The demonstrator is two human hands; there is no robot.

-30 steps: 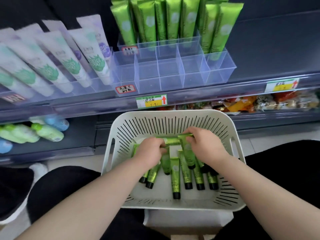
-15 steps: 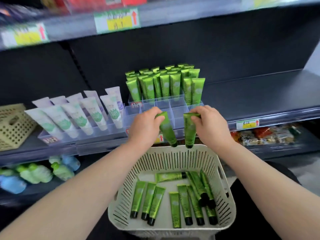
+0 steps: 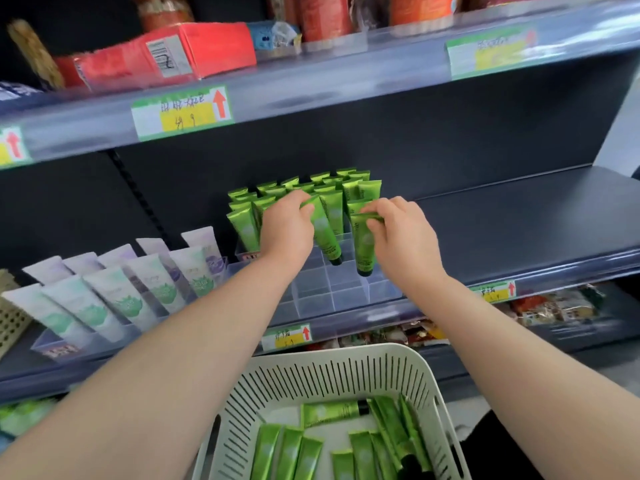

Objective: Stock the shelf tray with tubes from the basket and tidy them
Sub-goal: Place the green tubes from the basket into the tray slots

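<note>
Your left hand (image 3: 285, 230) pinches a glossy green black-capped tube (image 3: 327, 237) by its crimped end, cap down over the clear plastic divided tray (image 3: 313, 296); your right hand (image 3: 401, 233) pinches a second green tube (image 3: 363, 247) likewise, just beside it; more green tubes (image 3: 287, 452) lie in the white slotted plastic basket (image 3: 332, 355) below.

basket (image 3: 346, 357) btm cut off, price tag (image 3: 181, 113) txt blurred

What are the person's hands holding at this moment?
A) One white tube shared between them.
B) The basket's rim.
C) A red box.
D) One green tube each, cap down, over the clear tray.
D: the left hand pinches a green tube and the right hand a second green tube, both cap-down over the clear tray.
</note>
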